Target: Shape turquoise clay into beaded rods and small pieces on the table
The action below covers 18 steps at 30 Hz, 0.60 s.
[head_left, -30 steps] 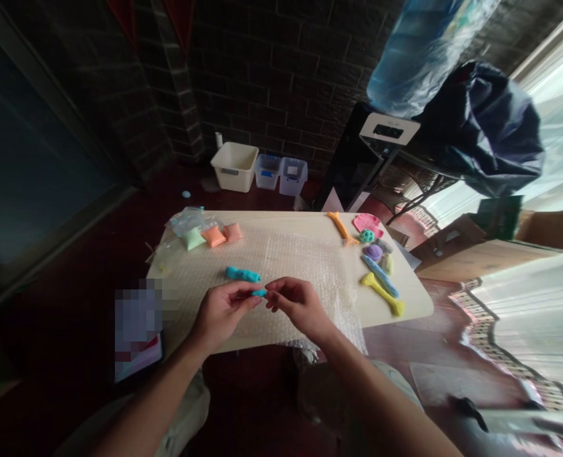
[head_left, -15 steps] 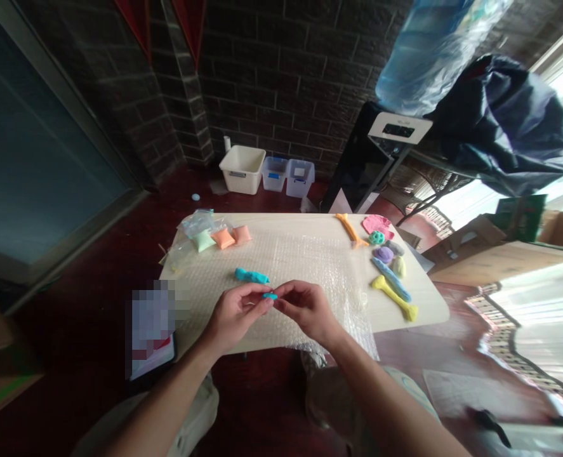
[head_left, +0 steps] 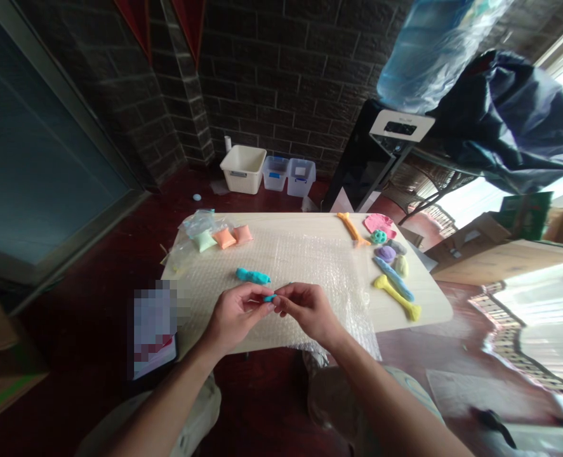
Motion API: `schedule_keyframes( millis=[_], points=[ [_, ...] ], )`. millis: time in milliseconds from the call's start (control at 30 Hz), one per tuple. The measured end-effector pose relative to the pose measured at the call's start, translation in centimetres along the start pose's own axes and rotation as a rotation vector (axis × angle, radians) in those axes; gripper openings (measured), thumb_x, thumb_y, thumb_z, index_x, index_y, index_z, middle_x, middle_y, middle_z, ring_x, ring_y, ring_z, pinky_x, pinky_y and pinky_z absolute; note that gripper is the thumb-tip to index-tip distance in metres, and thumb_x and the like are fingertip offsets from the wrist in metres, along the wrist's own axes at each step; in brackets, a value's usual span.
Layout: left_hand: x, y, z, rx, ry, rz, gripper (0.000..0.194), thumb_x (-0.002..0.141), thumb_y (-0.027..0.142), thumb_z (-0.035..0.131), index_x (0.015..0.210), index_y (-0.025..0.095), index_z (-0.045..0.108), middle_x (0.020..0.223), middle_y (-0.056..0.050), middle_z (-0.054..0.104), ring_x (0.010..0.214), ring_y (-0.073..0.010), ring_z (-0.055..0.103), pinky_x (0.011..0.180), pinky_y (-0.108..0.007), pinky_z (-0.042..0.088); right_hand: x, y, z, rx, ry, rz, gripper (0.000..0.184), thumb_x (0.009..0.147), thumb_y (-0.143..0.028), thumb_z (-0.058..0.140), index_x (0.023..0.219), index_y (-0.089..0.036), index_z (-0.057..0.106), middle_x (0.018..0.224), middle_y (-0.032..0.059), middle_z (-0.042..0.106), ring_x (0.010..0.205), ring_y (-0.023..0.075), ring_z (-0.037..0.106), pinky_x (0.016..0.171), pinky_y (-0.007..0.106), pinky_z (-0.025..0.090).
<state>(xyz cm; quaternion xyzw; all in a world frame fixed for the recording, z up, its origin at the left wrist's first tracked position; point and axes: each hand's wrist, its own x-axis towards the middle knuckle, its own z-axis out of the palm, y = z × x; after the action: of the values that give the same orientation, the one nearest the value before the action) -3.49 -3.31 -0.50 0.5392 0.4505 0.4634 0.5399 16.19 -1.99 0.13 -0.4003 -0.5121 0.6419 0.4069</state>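
A small piece of blue modelling clay (head_left: 270, 298) is pinched between the fingertips of both hands above the table's near side. My left hand (head_left: 236, 314) closes on it from the left, thumb below and index finger above. From the right, my right hand (head_left: 304, 308) grips its other end, thumb and index finger pressed together. Just beyond the fingers, a larger lumpy roll of blue clay (head_left: 252, 276) lies on the bubble wrap (head_left: 317, 266). The fingers cover part of the small piece.
On the table (head_left: 433, 304), packets of green (head_left: 205, 240) and orange clay (head_left: 225, 238) lie back left. Shaped clay pieces line the right, including a yellow bone shape (head_left: 398, 297), a blue roll (head_left: 393, 277) and an orange bone shape (head_left: 352, 229). Bins (head_left: 243, 170) stand on the floor behind.
The fingertips have shifted slightly on the small clay piece, with the right thumb and index finger now covering more of it. The camera view has moved a little.
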Motion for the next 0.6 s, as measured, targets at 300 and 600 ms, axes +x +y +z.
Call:
schedule_keyframes(
  millis=[300,600],
  points=[
    [0.04,0.17,-0.16,-0.027,0.003,-0.026,0.031,0.081,0.033,0.087,0.106,0.016,0.08,0.099,-0.009,0.082,0.087,-0.0218,0.078,0.081,-0.032,0.065,-0.15,-0.36,0.16,0.025,-0.008,-0.048,0.03,0.079,-0.042,0.09,0.092,-0.017,0.08,0.087,0.0055,0.08,0.078,0.016,0.07,0.077,0.033,0.057],
    [0.06,0.35,-0.12,0.0,0.037,0.014,0.022,0.082,0.03,0.086,0.099,0.017,0.081,0.096,-0.007,0.082,0.087,-0.0209,0.078,0.081,-0.03,0.064,-0.09,-0.58,0.01,0.008,-0.005,0.005,0.037,0.08,-0.049,0.088,0.09,-0.014,0.08,0.076,0.005,0.075,0.067,0.0133,0.064,0.065,0.029,0.053]
  ],
)
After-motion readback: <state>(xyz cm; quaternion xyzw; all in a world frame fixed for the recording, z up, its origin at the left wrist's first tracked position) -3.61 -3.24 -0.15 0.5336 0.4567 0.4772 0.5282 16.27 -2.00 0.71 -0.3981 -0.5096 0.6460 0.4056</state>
